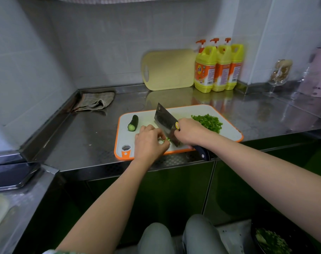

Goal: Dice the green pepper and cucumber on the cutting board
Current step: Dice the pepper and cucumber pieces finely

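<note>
The right hand (191, 132) grips the cleaver (165, 121), blade down by the near edge of the board (123, 143). The left hand (149, 142) curls its fingers over a small green bit (166, 140) against the blade; I cannot tell whether it is pepper or cucumber. Diced pepper (208, 122) is heaped at the far right corner, and a cucumber stub (133, 123) lies by the far left. The dicing looks mid-way. Next come short cuts clear of the fingertips, then the stub. Three bottles (218, 68) stand at the bench's back edge, contents hidden. A dark bowl (271, 239) below holds chopped greens.
</note>
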A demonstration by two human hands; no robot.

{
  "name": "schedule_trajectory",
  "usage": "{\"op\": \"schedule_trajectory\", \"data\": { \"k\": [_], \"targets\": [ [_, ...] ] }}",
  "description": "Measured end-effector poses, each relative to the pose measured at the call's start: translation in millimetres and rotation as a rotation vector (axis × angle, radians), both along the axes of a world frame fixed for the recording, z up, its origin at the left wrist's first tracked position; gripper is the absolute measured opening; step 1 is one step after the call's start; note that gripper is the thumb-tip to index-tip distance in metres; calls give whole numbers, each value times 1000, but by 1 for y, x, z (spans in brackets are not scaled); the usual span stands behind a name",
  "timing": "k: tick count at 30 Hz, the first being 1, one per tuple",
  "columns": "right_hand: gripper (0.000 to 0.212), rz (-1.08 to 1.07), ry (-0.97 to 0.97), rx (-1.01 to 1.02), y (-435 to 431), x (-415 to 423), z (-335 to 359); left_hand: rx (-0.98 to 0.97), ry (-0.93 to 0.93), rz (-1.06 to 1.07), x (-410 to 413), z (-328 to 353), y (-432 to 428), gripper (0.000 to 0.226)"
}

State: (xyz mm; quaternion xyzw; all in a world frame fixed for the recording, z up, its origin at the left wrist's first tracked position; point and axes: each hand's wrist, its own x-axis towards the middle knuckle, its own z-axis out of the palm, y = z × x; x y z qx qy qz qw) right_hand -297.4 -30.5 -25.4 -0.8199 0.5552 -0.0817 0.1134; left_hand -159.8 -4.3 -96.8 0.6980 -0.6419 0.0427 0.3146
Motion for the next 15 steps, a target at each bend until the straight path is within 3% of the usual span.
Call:
{"op": "schedule_trajectory", "data": {
  "k": [8, 15],
  "targets": [
    [10, -18, 39, 87, -2, 13, 7, -20, 22, -8, 0, 0, 0, 8],
    [12, -65, -85, -24, -9, 9, -7, -22, 39, -8, 1, 1, 0, 10]
  ]
}}
